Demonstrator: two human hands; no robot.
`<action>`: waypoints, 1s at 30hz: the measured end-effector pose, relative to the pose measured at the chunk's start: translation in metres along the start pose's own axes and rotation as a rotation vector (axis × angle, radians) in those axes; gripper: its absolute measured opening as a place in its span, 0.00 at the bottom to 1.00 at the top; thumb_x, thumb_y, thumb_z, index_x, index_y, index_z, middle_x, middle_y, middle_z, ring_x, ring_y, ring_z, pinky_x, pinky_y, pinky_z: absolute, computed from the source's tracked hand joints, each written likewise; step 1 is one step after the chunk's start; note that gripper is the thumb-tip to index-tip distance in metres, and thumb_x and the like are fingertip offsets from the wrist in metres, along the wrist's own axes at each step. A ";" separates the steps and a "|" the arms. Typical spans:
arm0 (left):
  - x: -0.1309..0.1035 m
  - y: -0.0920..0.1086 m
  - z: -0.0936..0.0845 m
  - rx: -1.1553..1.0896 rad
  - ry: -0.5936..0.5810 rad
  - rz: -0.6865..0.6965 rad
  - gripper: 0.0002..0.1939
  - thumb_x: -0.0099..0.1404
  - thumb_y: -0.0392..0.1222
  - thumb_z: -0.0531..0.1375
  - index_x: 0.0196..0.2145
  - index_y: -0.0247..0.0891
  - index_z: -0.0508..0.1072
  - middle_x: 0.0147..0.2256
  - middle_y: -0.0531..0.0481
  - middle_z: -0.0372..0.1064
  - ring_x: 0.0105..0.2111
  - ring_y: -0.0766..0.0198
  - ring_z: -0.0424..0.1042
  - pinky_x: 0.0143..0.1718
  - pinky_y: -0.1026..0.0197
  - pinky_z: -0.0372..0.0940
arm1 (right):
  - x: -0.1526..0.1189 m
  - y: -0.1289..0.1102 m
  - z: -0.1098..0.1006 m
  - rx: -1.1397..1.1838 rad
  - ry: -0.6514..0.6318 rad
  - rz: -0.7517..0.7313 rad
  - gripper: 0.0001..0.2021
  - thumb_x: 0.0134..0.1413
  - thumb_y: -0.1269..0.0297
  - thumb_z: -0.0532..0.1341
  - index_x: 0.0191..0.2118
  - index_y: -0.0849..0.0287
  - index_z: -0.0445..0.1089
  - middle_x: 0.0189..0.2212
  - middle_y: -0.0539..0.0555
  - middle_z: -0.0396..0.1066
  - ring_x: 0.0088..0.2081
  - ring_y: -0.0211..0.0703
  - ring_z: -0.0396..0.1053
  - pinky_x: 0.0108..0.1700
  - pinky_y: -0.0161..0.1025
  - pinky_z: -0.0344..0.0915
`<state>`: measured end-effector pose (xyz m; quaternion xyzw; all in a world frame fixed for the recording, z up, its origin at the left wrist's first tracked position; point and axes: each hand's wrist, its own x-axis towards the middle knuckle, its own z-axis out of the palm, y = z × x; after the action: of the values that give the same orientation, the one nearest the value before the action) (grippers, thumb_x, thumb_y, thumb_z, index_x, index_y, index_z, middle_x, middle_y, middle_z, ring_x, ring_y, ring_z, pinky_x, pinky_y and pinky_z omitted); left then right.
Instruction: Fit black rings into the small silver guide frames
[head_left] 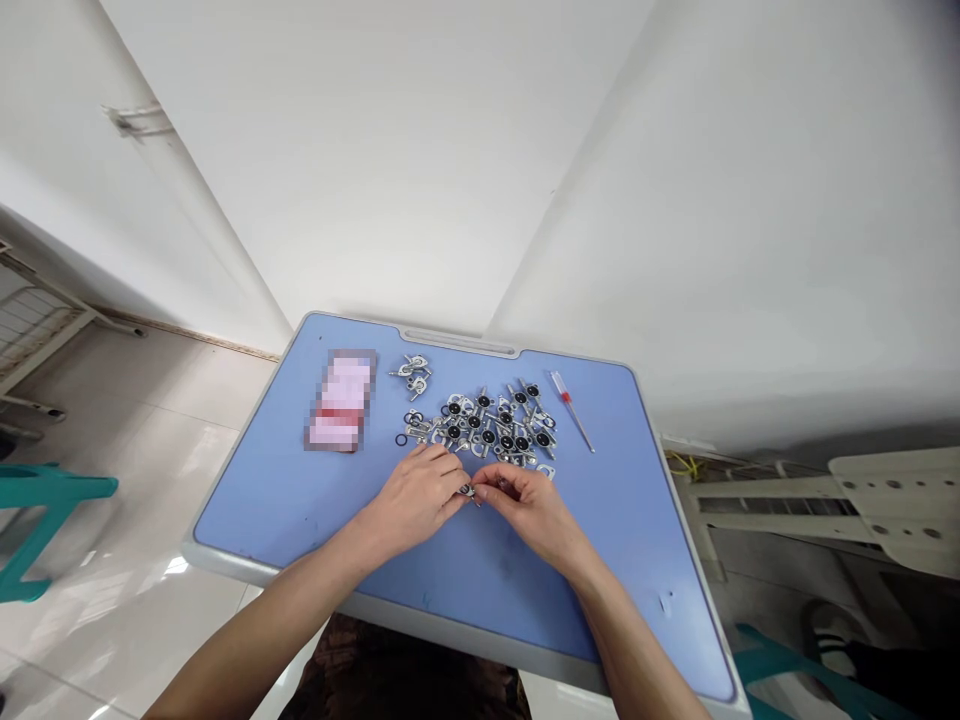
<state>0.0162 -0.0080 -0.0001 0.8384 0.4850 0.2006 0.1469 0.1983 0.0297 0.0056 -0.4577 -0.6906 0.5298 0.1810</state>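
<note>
My left hand (424, 493) is closed, with thumb and fingers gripping a small metal fitting (466, 491) just above the table. My right hand (529, 503) meets it there, thumb and index finger pinched on the fitting's right edge. The fingers cover most of the piece. Just beyond my hands lies a pile of metal fittings with round black faces (489, 437), mixed with flat metal plates. A few dark rings lie at the pile's left side, one ring (401, 440) apart from it. Farther back sits a smaller group of metal fittings (412, 368).
A screwdriver (573, 412) with a clear and red handle lies right of the pile on the blue table (300, 500). A blurred-out pinkish rectangular item (341, 400) lies at left. White walls stand behind. Teal stools (45, 520) and a metal frame (780, 505) flank the table.
</note>
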 end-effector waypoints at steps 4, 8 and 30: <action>0.000 0.000 0.000 0.002 0.005 -0.001 0.04 0.65 0.39 0.57 0.34 0.37 0.70 0.33 0.50 0.68 0.38 0.61 0.65 0.42 0.57 0.62 | -0.001 0.000 -0.002 -0.023 -0.004 -0.033 0.09 0.55 0.62 0.55 0.32 0.60 0.70 0.25 0.49 0.69 0.28 0.38 0.64 0.31 0.36 0.61; 0.000 0.000 0.000 0.013 -0.001 -0.003 0.04 0.65 0.38 0.58 0.32 0.37 0.70 0.32 0.51 0.67 0.38 0.61 0.64 0.41 0.57 0.61 | -0.005 -0.003 -0.004 -0.121 0.030 -0.048 0.07 0.54 0.62 0.56 0.34 0.59 0.69 0.25 0.49 0.68 0.25 0.36 0.61 0.27 0.34 0.59; 0.001 0.001 -0.001 0.014 -0.015 -0.012 0.05 0.66 0.39 0.56 0.34 0.37 0.71 0.34 0.50 0.68 0.39 0.60 0.65 0.43 0.56 0.61 | -0.003 -0.004 0.000 -0.071 0.044 -0.039 0.09 0.54 0.62 0.56 0.32 0.59 0.72 0.27 0.51 0.73 0.30 0.41 0.67 0.34 0.37 0.63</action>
<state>0.0166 -0.0076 0.0017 0.8380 0.4902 0.1901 0.1457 0.1983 0.0269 0.0095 -0.4617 -0.7138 0.4911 0.1900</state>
